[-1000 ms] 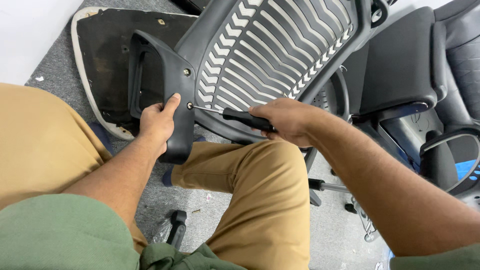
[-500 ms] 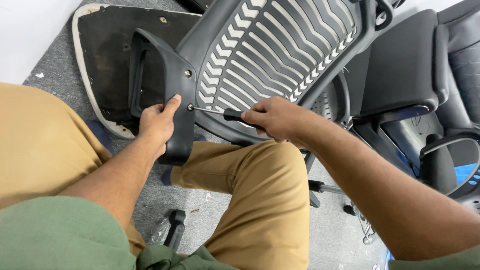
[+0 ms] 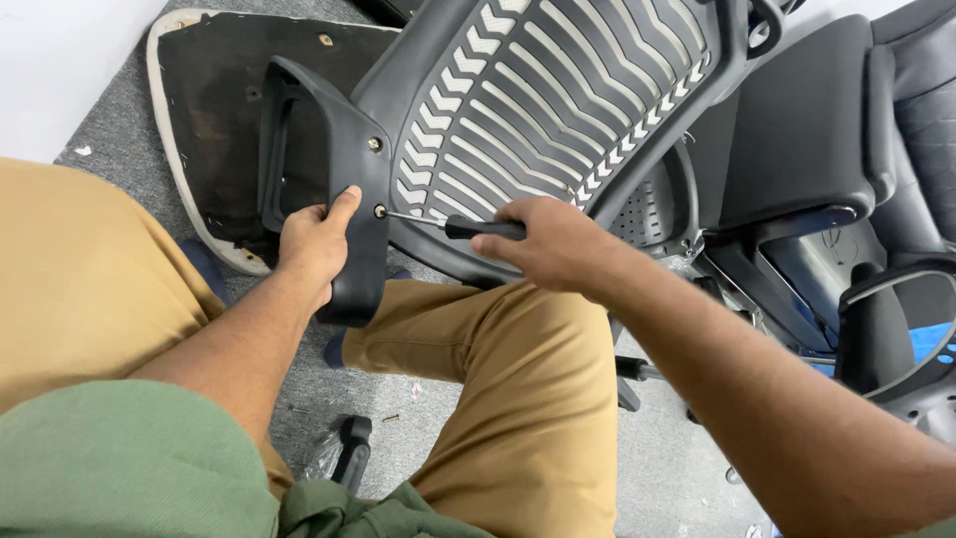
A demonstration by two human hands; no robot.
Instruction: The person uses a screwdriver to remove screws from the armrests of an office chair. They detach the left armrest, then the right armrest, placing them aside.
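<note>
The right hand (image 3: 558, 244) is closing around a screwdriver (image 3: 468, 226), its tip apparently sitting in a screw (image 3: 379, 210) on the bracket (image 3: 349, 189). The left hand (image 3: 314, 244) is gripping the bracket, resting on the knee.

The person wears tan trousers (image 3: 518, 399) of a plain, smooth cloth, and a green shirt (image 3: 119, 468) that shows at the lower left of the frame. Both forearms are bare, without watch or rings. The left hand (image 3: 314, 244) and the right hand (image 3: 558, 244) have no gloves.
</note>
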